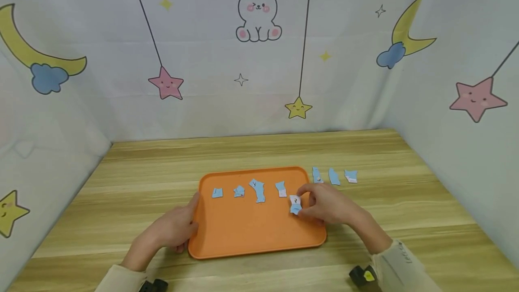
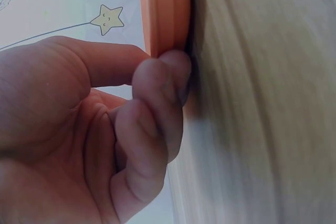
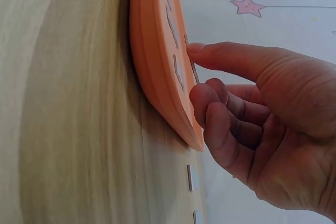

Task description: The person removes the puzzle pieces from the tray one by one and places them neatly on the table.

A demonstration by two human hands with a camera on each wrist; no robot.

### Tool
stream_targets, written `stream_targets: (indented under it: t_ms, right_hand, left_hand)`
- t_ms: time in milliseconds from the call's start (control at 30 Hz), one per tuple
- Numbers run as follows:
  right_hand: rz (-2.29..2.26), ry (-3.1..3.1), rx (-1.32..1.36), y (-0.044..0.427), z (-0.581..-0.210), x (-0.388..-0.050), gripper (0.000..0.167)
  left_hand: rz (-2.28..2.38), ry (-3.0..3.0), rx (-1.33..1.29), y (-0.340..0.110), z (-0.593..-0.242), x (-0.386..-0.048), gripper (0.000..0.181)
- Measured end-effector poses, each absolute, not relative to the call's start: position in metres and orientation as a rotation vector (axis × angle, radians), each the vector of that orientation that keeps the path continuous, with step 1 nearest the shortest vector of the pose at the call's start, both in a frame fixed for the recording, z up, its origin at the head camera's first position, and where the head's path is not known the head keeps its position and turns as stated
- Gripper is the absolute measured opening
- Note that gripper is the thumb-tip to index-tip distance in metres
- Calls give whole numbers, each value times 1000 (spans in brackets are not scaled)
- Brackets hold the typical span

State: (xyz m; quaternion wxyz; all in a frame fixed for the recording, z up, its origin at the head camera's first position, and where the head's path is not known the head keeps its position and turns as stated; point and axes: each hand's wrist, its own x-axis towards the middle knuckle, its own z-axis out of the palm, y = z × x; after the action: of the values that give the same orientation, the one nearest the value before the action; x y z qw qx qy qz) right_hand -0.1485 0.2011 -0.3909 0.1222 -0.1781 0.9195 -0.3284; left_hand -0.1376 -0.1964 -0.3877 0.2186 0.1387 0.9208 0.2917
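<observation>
Right hand (image 1: 330,204) pinches blue-and-white puzzle piece (image 1: 295,205) at its left, long axis near-to-far; left hand (image 1: 176,225) grips orange tray (image 1: 251,233).

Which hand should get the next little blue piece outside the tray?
Probably the right hand, once it puts down the piece it holds. It is close to the three loose pieces on the table; the left hand is farther away, at the tray's left edge.

Cartoon-printed curtains (image 1: 211,53) make this a booth-like space.
</observation>
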Motion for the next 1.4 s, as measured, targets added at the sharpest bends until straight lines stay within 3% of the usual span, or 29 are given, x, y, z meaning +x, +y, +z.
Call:
stream_targets:
  t_ms: [767, 1033, 1267, 1400]
  right_hand:
    - [-1027, 2656, -509, 223, -389, -148, 45]
    - [-1022, 2681, -467, 241, -390, -145, 50]
    - [-1051, 2695, -453, 260, -395, -141, 46]
    - [-1067, 2688, -415, 270, -396, -139, 51]
  left_hand:
    - [792, 2580, 384, -197, -388, -137, 81]
    - [768, 2535, 414, -209, -410, -151, 83]
    - [796, 2563, 388, -198, -391, -138, 81]
    - [806, 2530, 431, -203, -398, -144, 83]
